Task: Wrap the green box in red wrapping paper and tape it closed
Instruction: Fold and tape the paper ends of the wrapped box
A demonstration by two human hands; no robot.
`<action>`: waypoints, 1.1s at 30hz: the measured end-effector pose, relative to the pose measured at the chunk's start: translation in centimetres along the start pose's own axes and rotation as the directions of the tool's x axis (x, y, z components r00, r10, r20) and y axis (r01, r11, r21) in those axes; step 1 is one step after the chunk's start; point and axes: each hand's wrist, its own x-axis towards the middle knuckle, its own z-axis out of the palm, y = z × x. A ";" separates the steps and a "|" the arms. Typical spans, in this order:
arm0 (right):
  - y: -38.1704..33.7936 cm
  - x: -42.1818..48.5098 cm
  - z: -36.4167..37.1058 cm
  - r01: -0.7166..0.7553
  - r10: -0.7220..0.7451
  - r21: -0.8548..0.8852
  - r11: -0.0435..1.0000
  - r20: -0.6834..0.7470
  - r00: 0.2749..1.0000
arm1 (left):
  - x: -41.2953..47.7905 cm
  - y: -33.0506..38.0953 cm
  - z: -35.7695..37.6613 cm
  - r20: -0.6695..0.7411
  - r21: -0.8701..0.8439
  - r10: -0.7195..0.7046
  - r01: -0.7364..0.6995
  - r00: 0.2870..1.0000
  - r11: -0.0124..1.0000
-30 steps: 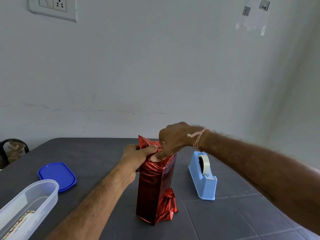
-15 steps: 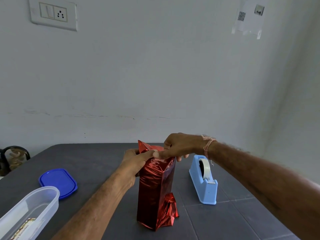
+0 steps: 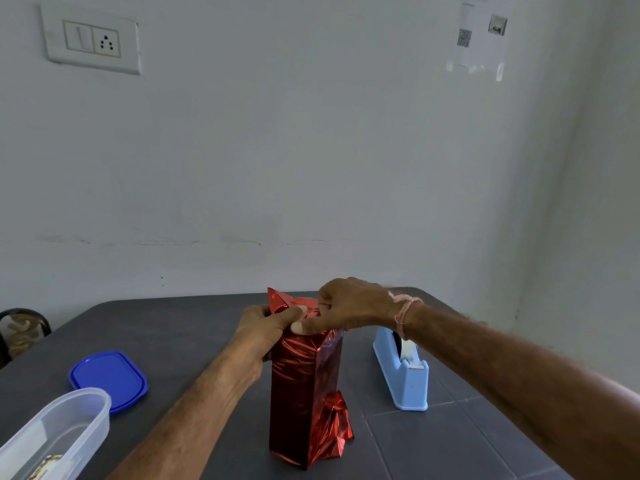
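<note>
1. Upright near the middle of the dark table (image 3: 173, 327): the wrapped box (image 3: 304, 386), no green showing through the shiny red paper (image 3: 281, 301), with a crumpled wad of paper at the lower right corner.
2. Grips the top left of the paper with the left hand (image 3: 266, 327), thumb laid across the front, fingers curled round behind.
3. Covers the top of the box with the right hand (image 3: 353, 306), fingers bent down over the paper, thumb pressed flat along the front upper edge, just touching the left thumb.
4. Pale thread bracelet (image 3: 403, 310) around the right wrist.
5. Just right of the box: a light blue tape dispenser (image 3: 401, 375), roll in place, no brand legible.
6. Well to the left: a blue lid (image 3: 109, 379) lying flat, and nearer, a clear tub (image 3: 59, 431) with a printed scrap inside, too blurred to read.
7. On the wall: a white switch and socket plate (image 3: 91, 43) and a plastic-covered sheet (image 3: 478, 39) with a QR code and a small photo, text too small to read.
</note>
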 end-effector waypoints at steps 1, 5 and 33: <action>0.1 -0.1 0.0 0.006 -0.006 0.027 1.000 -0.016 1.000 | 0.1 -0.1 0.0 0.002 -0.002 0.000 0.000 1.000 1.000; 1.3 -0.7 0.0 -0.003 0.013 0.054 0.999 -0.187 0.982 | 0.5 -0.2 -0.6 0.034 0.050 0.016 -0.018 0.999 0.999; 0.2 -0.2 0.7 0.141 0.030 0.796 0.589 -0.195 0.980 | 2.4 3.2 -2.0 0.495 0.406 -0.056 -0.174 0.867 0.897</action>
